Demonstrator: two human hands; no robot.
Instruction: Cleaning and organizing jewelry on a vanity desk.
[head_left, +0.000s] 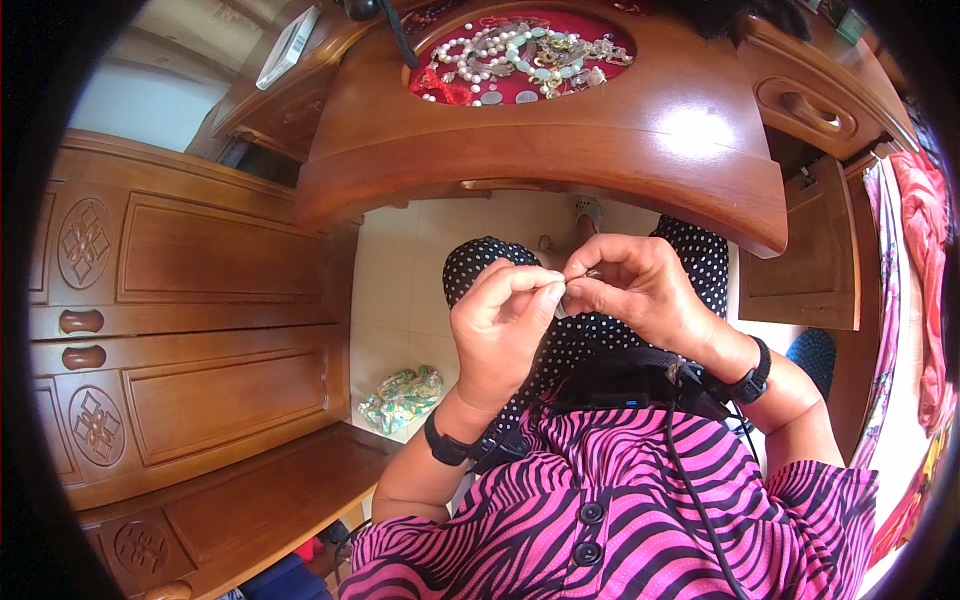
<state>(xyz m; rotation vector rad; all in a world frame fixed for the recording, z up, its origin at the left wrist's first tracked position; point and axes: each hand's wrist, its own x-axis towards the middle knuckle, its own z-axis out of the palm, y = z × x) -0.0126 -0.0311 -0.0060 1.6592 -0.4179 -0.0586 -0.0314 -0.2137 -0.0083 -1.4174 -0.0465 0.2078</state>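
Observation:
My left hand and my right hand meet above my lap. Thumb and forefinger of each pinch a tiny, thin piece that looks like jewelry; its exact kind is too small to tell. Something small and pale shows just under the fingertips, mostly hidden. Beyond my hands is a wooden dressing table with an oval red-lined recess. White pearl-like bead strings, a pale green bead bracelet, metal chains and a red cord lie tangled in it.
A carved wooden cabinet stands at the left. To the right, a small wooden door hangs open below a drawer. A patterned cloth lies on the tiled floor. Fabrics hang at the far right. A black cable runs down my shirt.

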